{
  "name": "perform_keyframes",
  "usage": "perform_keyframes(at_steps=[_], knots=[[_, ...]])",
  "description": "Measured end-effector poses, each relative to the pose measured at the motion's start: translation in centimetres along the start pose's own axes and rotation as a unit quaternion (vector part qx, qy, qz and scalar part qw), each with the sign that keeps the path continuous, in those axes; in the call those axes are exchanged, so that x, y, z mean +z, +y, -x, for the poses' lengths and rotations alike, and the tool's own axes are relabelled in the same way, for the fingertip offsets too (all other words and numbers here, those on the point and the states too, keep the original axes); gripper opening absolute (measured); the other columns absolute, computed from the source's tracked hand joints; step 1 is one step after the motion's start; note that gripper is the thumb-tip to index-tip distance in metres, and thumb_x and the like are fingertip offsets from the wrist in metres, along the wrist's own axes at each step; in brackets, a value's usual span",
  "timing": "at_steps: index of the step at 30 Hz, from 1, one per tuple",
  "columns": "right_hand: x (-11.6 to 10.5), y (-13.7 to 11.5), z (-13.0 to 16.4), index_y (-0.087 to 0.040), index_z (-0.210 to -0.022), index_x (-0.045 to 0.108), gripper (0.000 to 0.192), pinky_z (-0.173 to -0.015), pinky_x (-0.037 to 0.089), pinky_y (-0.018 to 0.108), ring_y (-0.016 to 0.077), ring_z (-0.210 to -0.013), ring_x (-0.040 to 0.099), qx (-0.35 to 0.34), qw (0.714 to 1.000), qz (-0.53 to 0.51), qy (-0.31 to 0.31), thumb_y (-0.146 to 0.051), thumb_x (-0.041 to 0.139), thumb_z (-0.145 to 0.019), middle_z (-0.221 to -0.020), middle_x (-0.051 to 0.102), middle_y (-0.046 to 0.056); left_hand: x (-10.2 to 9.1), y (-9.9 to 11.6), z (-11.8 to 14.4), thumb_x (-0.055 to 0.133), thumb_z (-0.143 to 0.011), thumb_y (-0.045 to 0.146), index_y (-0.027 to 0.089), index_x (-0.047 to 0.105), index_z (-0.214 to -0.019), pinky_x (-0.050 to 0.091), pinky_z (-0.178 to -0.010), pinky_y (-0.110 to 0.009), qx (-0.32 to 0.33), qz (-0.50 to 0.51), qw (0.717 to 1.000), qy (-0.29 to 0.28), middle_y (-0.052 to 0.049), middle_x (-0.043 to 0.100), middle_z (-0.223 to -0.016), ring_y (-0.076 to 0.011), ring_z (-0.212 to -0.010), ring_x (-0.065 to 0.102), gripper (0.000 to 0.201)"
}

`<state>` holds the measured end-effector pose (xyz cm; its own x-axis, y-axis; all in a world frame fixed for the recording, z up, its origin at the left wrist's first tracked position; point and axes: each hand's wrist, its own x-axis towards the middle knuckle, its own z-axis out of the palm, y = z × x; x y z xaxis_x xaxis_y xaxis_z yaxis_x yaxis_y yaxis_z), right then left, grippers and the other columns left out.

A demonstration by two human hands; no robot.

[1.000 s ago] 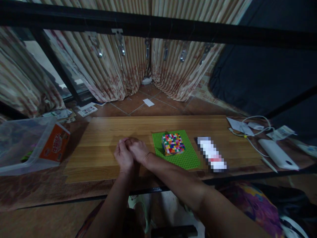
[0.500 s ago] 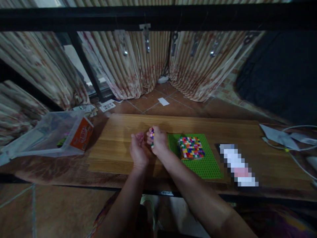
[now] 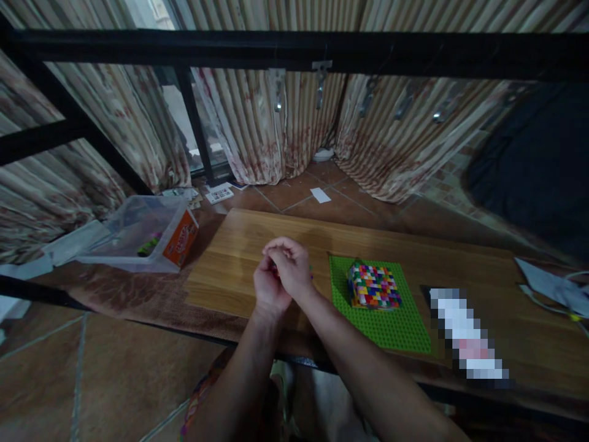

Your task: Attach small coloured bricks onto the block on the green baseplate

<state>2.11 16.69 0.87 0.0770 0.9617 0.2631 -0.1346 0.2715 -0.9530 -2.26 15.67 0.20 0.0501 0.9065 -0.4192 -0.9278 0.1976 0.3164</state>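
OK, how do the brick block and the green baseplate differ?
Colour: the brick block is multicoloured, while the green baseplate is green throughout.
Shape: the brick block is thick and boxy; the green baseplate is thin and flat.
Size: the brick block covers only part of the green baseplate.
Both look four-sided from above.

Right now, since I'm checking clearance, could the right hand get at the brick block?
Probably yes: the brick block stands uncovered on the green baseplate, and nothing tall shows between it and the right hand.

No readable text
The orange label (image 3: 181, 239) on the clear bin (image 3: 138, 266) bears blurred characters; the card (image 3: 219, 194) beyond the bin, illegible print.
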Motion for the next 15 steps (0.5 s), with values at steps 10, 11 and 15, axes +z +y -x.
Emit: perform_keyframes(at_steps=[10, 11, 15], knots=[[-4.1, -0.5, -1.2, -0.018, -0.09, 0.064, 0.031, -0.069, 0.05, 0.031, 0.0171, -0.075, 0.063, 0.016, 0.972, 0.176, 0.157, -0.041, 0.044, -0.088, -0.086, 0.07, 0.006, -0.5, 3.0, -0.3, 0.04, -0.092, 0.012, 0.009, 0.062, -0.077, 0.055, -0.062, -0.017, 0.013, 0.124, 0.991, 0.054, -0.006, 0.064, -0.072, -0.0097, -0.069, 0.065, 0.027], [-5.3, 0.3, -0.9, -0.017, -0.091, 0.065, 0.032, -0.073, 0.049, 0.032, 0.0183, -0.077, 0.063, 0.021, 0.943, 0.296, 0.148, -0.041, 0.042, -0.09, -0.085, 0.069, 0.007, -0.6, 3.4, -0.3, 0.041, -0.092, 0.012, 0.009, 0.062, -0.077, 0.054, -0.059, -0.015, 0.017, 0.132, 0.989, 0.057, -0.006, 0.063, -0.07, -0.0087, -0.066, 0.064, 0.027], [-7.3, 3.2, 1.3, -0.014, -0.101, 0.065, 0.035, -0.087, 0.044, 0.039, 0.0264, -0.096, 0.059, 0.028, 0.868, 0.489, 0.077, -0.043, 0.05, -0.088, -0.101, 0.066, 0.015, -1.2, 4.2, -0.5, 0.041, -0.093, 0.017, 0.009, 0.061, -0.074, 0.049, -0.052, -0.012, 0.037, 0.128, 0.99, 0.052, -0.004, 0.06, -0.065, -0.0061, -0.057, 0.058, 0.029]])
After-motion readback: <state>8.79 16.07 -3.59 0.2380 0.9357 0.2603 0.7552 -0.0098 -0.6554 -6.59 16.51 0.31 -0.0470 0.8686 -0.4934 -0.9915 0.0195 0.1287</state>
